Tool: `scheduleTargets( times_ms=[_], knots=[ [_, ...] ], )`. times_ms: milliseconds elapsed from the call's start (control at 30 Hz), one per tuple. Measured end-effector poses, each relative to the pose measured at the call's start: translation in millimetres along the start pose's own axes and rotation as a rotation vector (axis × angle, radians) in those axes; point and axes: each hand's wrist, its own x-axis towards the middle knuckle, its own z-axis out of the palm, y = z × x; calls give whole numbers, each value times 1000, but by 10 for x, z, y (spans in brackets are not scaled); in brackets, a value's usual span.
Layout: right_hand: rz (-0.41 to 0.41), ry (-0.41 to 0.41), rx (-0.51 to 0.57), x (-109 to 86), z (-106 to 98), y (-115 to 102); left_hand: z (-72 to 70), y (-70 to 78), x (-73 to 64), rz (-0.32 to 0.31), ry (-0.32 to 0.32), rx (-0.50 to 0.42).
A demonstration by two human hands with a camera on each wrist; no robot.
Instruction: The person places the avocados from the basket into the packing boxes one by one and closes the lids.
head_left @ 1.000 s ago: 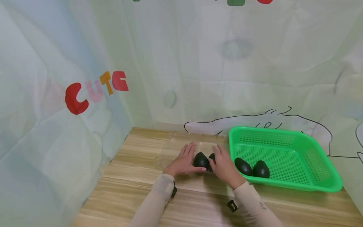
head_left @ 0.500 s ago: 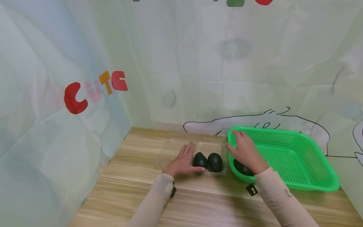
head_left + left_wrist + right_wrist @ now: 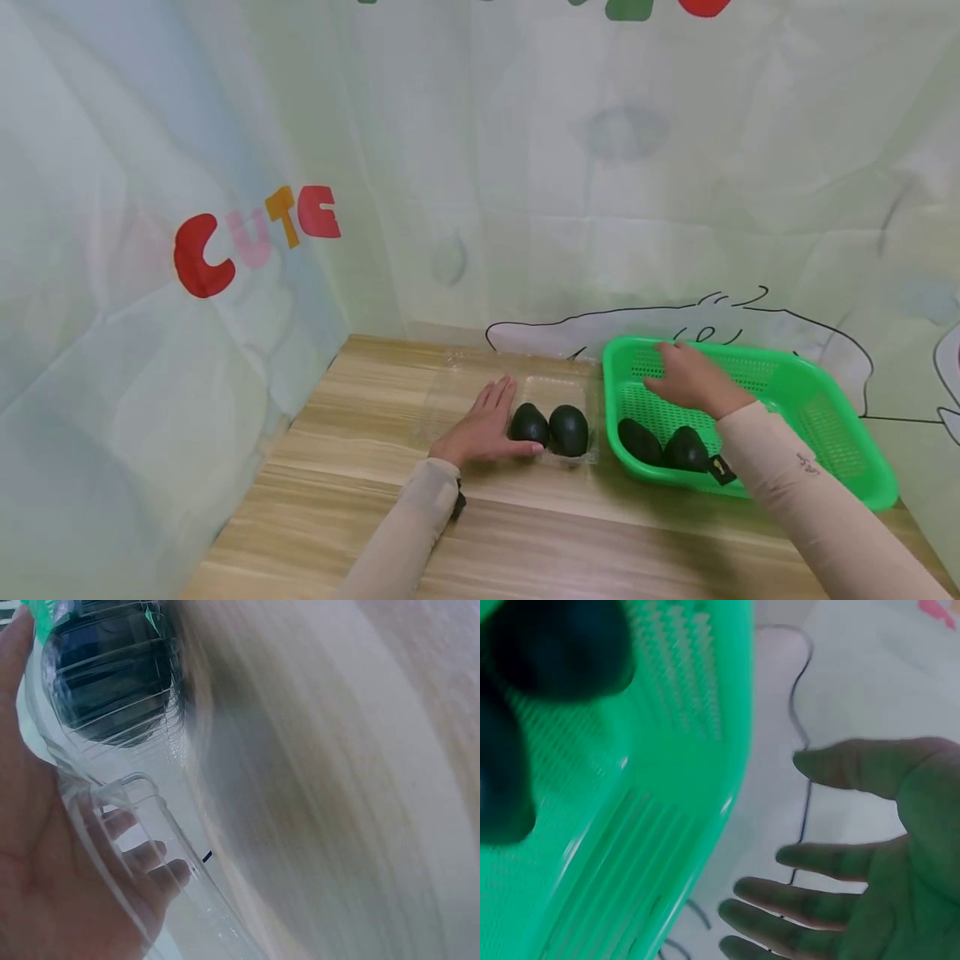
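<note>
- A person's left hand [image 3: 480, 429] rests across the middle of a clear, hinged plastic clamshell container [image 3: 555, 387], its fingers straight and close together, its thumb stretched along the near side, clamped on nothing. The spread palm appears to pin the light plastic, whose lid half lies folded out to the left and would probably slide or spring up unweighted.
- Inside the container's right half, two dark, egg-shaped avocados, one on the left [image 3: 529, 422] and one on the right [image 3: 569, 429], sit side by side in the near row, likely held in line by the moulded walls. Whether the thumb touches the left one cannot be told.
- The right hand [image 3: 693, 379] hangs over the left part of a bright green, perforated plastic basket [image 3: 832, 417], holding nothing; the right wrist view shows its fingers [image 3: 799, 898] straight and apart, well away from the thumb.
- Two more dark avocados, one nearer the corner [image 3: 640, 442] and one beside it [image 3: 686, 450], lie in the basket's near left part, within easy reach.
- Basket and container stand just beside each other on a wood-grain bench [image 3: 510, 542], presumably to shorten the distance between them.
</note>
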Motion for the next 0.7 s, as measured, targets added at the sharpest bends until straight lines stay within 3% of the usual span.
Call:
scheduleTargets(
  times_ms=[267,467,567,700],
  knots=[
    [34,-279,-66,9,-68,239,-17,13,-6,4,3,-6],
    [157,-501,-91,4,-59,315,-13,4,-4,1,-5,5],
    [203,-564,-80,23,-24,330,-8,-6,-1,0,-5,6],
    [223,-620,-156,51,64,332,7,-23,5,1,-1,5]
  ],
)
